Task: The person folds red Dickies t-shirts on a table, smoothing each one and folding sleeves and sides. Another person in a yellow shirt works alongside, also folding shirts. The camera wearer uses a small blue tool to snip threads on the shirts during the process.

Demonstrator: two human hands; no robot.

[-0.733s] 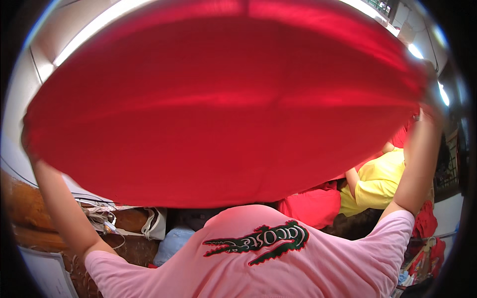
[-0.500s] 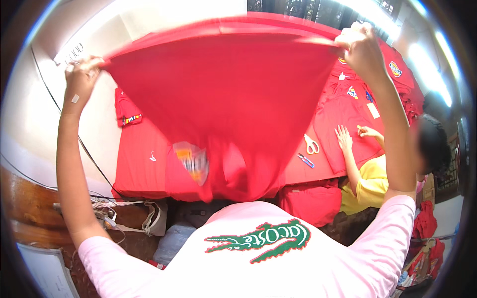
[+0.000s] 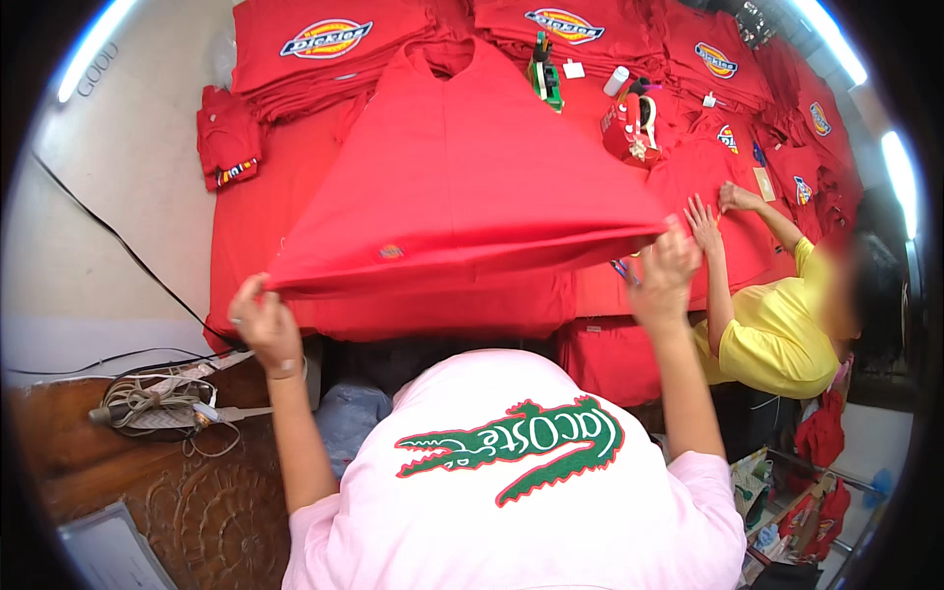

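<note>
Hands are set wide apart, each closed on cloth: one near corner of a red garment is pinched by the left hand, the other by the right hand, whose fingers are slightly blurred. Between them the near edge is held up above the worktop, which is covered in red, and a small badge is seen close to that edge. The garment's neck opening is turned to the far side, beside a stack of folded red garments; whether the stack is touched cannot be told. To the left, a smaller folded garment is placed near the wall. To the right of the neck, a green and black tool, a white bottle and a filled red container are stood on the worktop. Farther right, flat red cloth is touched by the hands of a co-worker in a yellow shirt. Below the near edge of the worktop, a red bundle and a bluish bag are partly hidden by the pink shirt worn by the person. At lower left, coiled cable is laid on carved wood
</note>
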